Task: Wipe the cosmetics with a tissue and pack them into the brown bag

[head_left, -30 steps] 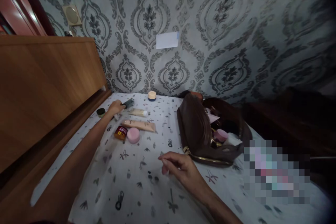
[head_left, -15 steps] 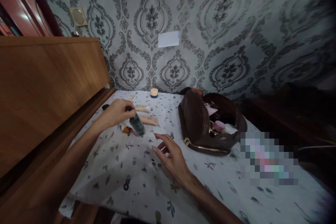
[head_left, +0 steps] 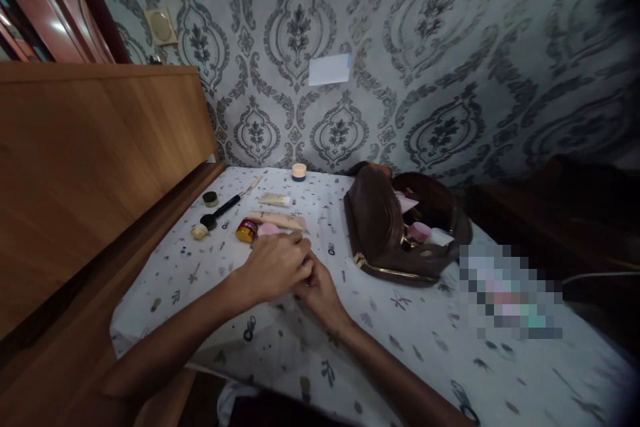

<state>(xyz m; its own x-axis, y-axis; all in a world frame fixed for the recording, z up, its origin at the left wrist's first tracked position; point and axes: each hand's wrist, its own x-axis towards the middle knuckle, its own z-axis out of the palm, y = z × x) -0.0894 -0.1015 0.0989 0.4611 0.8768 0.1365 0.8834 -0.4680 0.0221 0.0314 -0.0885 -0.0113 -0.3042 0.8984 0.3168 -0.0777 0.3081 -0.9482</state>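
Note:
My left hand (head_left: 277, 265) and my right hand (head_left: 320, 293) meet above the patterned cloth (head_left: 210, 287), their fingers curled together. Whatever lies between them is hidden by the fingers; the dark bottle cannot be seen now. Just beyond my left hand are a pink round item (head_left: 268, 229), a yellow jar with a red label (head_left: 247, 231) and a long peach tube (head_left: 277, 219). A smaller cream tube (head_left: 275, 199) lies behind these. To their left are a black-handled brush (head_left: 225, 208), a small dark-lidded jar (head_left: 211, 199) and a small cream-coloured item (head_left: 199, 231).
An open brown bag (head_left: 375, 227) with a pink jar (head_left: 419, 232) inside stands on the right. A peach-lidded jar (head_left: 299, 172) is near the wall. The wooden cabinet (head_left: 100, 173) borders the left side. A blurred patch (head_left: 510, 293) covers something right of the bag.
My left hand has moved right and down to meet my right hand, whose fingers have closed. The dark bottle it held is out of sight. The view has shifted slightly.

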